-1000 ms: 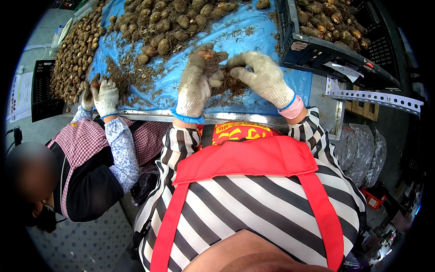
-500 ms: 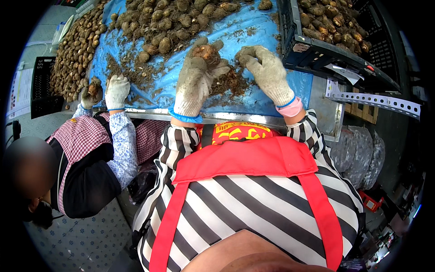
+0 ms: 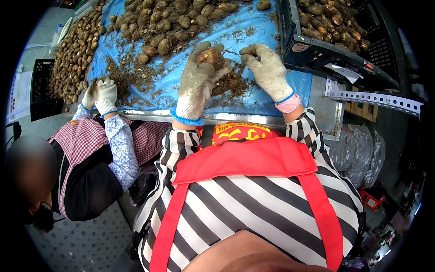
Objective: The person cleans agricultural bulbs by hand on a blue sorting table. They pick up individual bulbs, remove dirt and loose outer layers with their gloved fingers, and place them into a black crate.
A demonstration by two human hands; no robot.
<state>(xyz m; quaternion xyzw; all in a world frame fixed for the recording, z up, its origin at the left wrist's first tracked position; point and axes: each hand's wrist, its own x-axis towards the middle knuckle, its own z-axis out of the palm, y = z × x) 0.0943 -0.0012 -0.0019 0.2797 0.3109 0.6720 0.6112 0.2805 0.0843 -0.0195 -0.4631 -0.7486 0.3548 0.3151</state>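
Observation:
My left hand (image 3: 195, 86), in a soiled white knit glove, is closed around a brown, hairy taro (image 3: 209, 57) whose reddish-brown end faces up. To its right my right hand (image 3: 266, 69), gloved the same way, hovers with fingers bent and thumb apart from them; nothing shows in it. Between and below the hands, a small heap of root fibres and dirt (image 3: 232, 84) lies on a blue plastic sheet (image 3: 176, 78). Beyond the left hand spreads a large pile of unpeeled taros (image 3: 174, 22).
A black crate (image 3: 312, 51) of taros stands at the right, with a perforated metal strip (image 3: 376, 100) below it. More taros (image 3: 78, 54) lie at far left beside another black crate (image 3: 43, 90). A co-worker's gloved hands (image 3: 100, 94) are at the table edge on the left.
The taro has turned a little in my left hand. My right hand has shifted slightly right, away from it. The co-worker's hands have come together.

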